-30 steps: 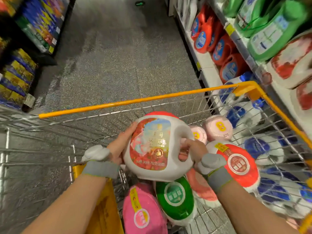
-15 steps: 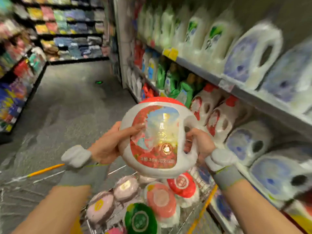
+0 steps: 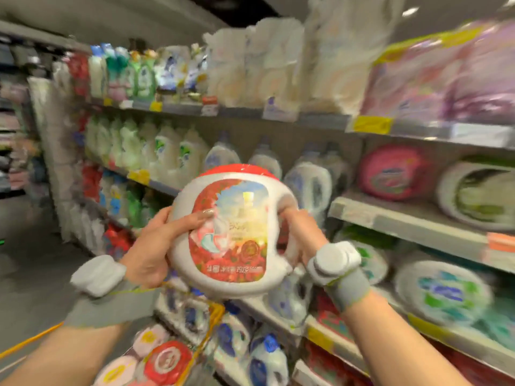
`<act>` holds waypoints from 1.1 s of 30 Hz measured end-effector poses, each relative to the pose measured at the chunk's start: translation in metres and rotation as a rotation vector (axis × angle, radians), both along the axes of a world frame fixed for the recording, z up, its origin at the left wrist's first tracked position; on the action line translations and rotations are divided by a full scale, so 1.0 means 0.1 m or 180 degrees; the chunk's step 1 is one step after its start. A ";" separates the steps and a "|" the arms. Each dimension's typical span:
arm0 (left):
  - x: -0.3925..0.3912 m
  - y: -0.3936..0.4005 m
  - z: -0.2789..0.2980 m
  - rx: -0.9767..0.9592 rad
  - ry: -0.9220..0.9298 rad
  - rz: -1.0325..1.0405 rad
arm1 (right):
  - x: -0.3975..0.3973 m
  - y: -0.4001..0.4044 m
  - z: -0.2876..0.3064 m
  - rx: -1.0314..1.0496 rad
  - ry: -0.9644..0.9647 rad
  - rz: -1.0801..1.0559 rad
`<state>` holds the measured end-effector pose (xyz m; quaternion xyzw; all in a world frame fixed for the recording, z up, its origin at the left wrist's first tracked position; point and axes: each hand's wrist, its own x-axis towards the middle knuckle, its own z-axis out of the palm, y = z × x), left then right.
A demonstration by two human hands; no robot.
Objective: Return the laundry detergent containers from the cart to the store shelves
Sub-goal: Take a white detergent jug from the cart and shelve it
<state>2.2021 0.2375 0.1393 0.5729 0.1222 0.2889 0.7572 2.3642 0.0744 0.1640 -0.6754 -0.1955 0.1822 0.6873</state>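
Both hands carry 1 white detergent jug (image 3: 234,235) at chest height before the shelves (image 3: 404,221): left hand (image 3: 156,246) clasps its side, right hand (image 3: 302,235) grips its handle. It is not yet shelved, and several containers (image 3: 164,360) remain in the cart (image 3: 211,316).

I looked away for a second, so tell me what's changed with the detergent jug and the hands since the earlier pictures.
The white jug with the red label has been lifted from over the cart to shelf height, and the view has swung from the aisle floor to the shelves. Unchanged: the left hand holds the jug's side, the right hand grips its handle; it is not yet shelved.
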 end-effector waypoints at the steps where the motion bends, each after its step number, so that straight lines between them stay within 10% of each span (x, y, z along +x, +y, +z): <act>1: 0.19 -0.19 0.08 0.0111 -0.0065 -0.0214 | 0.03 -0.32 0.13 -0.0087 -0.0114 -0.0278; 33: 1.58 -2.88 0.34 0.0400 -0.0174 -0.2732 | -0.08 -3.64 0.12 0.0162 -0.0212 -0.2922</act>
